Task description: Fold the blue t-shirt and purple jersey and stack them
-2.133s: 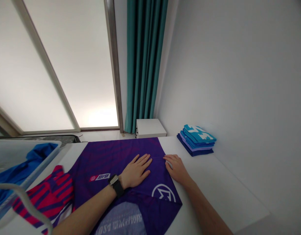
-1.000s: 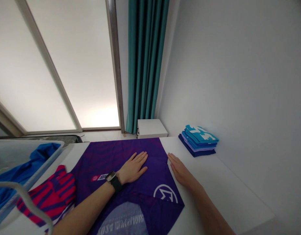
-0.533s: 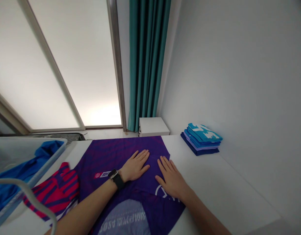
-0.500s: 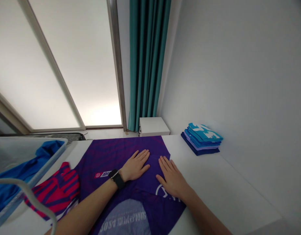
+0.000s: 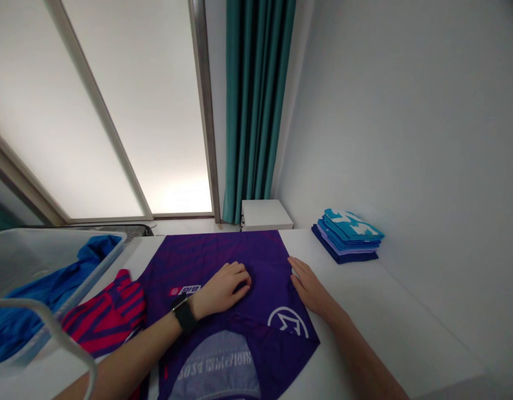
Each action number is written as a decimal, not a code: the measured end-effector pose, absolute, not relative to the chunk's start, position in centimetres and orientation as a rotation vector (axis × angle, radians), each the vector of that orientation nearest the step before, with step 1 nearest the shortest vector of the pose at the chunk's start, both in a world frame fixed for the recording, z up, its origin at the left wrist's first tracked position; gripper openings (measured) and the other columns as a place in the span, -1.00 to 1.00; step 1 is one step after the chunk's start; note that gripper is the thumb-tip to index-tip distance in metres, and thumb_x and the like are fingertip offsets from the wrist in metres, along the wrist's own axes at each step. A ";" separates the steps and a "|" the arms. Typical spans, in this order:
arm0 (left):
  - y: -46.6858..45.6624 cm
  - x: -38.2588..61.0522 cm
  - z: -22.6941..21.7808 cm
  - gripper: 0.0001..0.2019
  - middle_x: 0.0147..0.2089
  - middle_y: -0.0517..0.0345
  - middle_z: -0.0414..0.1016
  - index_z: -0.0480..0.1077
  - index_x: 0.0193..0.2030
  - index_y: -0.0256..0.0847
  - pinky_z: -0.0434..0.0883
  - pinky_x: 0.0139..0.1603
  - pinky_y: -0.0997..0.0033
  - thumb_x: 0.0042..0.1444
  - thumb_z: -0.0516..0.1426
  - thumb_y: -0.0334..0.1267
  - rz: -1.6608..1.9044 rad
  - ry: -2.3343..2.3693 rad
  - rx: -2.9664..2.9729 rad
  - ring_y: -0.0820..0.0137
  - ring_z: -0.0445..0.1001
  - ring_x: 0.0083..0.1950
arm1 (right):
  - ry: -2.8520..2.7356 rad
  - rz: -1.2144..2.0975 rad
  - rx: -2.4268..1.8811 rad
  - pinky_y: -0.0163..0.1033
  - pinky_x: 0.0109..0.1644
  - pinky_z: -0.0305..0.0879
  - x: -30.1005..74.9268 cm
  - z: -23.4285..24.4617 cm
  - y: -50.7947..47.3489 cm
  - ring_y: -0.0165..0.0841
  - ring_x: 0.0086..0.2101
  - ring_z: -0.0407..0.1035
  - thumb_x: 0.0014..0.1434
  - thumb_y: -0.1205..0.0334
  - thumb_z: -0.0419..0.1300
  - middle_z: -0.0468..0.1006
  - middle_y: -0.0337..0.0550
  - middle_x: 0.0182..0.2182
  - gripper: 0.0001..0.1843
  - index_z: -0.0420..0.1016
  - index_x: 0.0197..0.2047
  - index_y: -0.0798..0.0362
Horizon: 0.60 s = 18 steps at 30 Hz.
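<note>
A purple T-shirt (image 5: 256, 289) lies spread on the white table, with a round white emblem at its right and a grey printed panel towards me. My left hand (image 5: 223, 286), a dark watch on its wrist, rests over the middle of the shirt. Its fingers are curled in, and no gathered cloth shows in them. At the shirt's right edge is my right hand (image 5: 308, 286), fingers extended and touching the border of the cloth, thumb a little apart. A red and navy striped part of a garment (image 5: 108, 311) lies left of my left forearm.
A white plastic tub (image 5: 116, 247) holding blue cloth (image 5: 68, 280) stands at the left, behind a pale curved tube (image 5: 60, 333). Folded clothes (image 5: 345, 236) are stacked at the right by the wall. A small white cabinet (image 5: 267, 214) stands beyond the table, near a teal curtain (image 5: 260, 111).
My left hand has shifted slightly left and its flat fingers have curled. My right hand has slid right, off the shirt's surface to its edge, uncovering the round emblem.
</note>
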<state>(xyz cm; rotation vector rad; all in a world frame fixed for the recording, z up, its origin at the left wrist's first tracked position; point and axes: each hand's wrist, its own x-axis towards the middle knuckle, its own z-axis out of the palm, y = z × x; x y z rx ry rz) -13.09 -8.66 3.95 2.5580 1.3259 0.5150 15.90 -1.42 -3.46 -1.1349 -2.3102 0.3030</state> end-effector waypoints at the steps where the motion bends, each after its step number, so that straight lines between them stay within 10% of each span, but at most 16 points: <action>1: -9.3 -13.3 4.1 -0.82 -0.14 0.12 0.43 0.41 -0.18 -0.13 0.27 0.09 0.23 0.31 -0.01 -0.22 0.494 1.303 2.555 0.31 0.37 -0.08 | -2.306 0.307 -1.129 0.10 0.34 0.08 16.0 -3.6 -1.3 -0.21 0.26 0.13 0.34 0.18 -0.15 0.28 0.03 0.26 -0.45 0.15 0.35 0.07; 18: -12.5 -14.6 3.0 -0.89 -0.12 0.15 0.38 0.42 -0.19 -0.09 0.23 0.02 0.29 0.28 0.07 -0.22 0.491 1.257 2.511 0.33 0.32 -0.06 | -2.740 0.182 -1.063 0.05 0.38 -0.09 15.0 -0.2 -7.3 -0.25 0.34 -0.10 0.39 0.13 -0.10 0.03 -0.10 0.37 -0.42 -0.05 0.43 -0.02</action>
